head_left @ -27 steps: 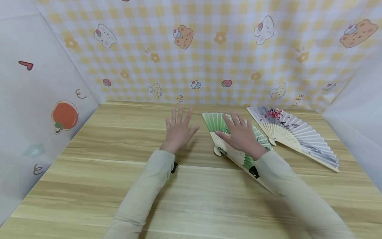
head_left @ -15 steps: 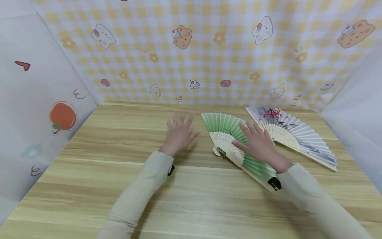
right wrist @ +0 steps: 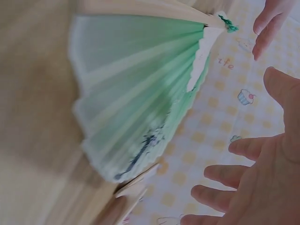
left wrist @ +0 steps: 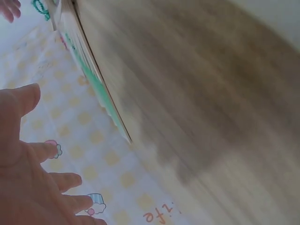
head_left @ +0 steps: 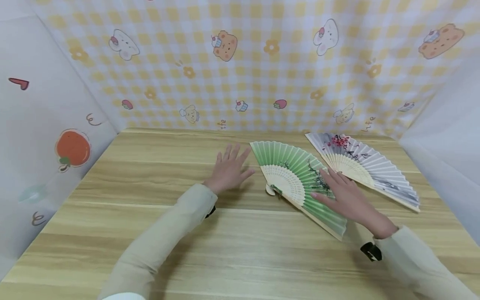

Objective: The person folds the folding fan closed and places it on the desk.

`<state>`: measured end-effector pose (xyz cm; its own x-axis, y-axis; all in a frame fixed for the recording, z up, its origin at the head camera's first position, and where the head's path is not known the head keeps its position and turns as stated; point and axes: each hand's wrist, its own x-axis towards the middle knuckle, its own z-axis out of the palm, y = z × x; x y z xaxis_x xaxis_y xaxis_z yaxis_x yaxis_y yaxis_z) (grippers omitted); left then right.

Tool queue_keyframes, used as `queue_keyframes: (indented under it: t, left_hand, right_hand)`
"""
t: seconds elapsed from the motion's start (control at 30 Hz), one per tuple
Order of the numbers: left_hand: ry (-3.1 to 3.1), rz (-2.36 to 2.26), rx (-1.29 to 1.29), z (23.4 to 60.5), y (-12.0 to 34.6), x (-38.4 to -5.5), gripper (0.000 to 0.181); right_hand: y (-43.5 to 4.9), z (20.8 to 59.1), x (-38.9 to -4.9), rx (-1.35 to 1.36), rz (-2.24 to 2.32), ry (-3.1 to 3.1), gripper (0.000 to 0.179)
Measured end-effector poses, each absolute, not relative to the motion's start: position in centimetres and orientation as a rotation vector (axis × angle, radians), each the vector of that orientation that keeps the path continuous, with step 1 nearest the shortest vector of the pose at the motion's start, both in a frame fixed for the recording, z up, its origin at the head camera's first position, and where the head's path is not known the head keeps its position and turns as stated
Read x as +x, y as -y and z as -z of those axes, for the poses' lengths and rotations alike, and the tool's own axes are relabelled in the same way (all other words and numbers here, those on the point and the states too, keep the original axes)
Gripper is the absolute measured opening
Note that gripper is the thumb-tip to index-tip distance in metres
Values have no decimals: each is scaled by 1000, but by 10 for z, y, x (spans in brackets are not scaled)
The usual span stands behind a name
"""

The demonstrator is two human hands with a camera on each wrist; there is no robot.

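Note:
A green folding fan (head_left: 279, 155) with pale pierced ribs and dark branch prints lies spread on the table, a green cord at its pivot. Over its right part, fingers spread and holding nothing, hovers my right hand (head_left: 346, 199). My left hand (head_left: 228, 171) is left of the fan, palm down with fingers extended and nothing in it. Behind and to the right lies a second spread folding fan (head_left: 390, 168), grey-white with pink blossoms. In the right wrist view the green fan's pleats (right wrist: 136, 93) show beside my right hand; the left wrist view catches the fan's edge (left wrist: 98, 89).
The wooden table (head_left: 150, 166) runs back to a yellow checked cloth (head_left: 255, 75) with cartoon prints. White cloth walls (head_left: 37, 125) close off the left and right sides.
My right hand has moved right and toward me across the green fan, uncovering its middle. My left hand has shifted slightly. Both fans stay where they lie on the table.

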<state>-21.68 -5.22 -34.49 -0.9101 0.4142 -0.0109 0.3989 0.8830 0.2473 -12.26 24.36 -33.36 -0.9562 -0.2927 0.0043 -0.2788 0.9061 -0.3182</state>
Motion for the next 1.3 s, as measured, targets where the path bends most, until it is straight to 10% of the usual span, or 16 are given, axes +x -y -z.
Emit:
queue_keyframes:
  t: [1.3]
  left_hand:
    - [-2448,-1156,662,361,27,-276,67]
  right_hand:
    - [-280,361,-61,-129,1248,-2731,66]
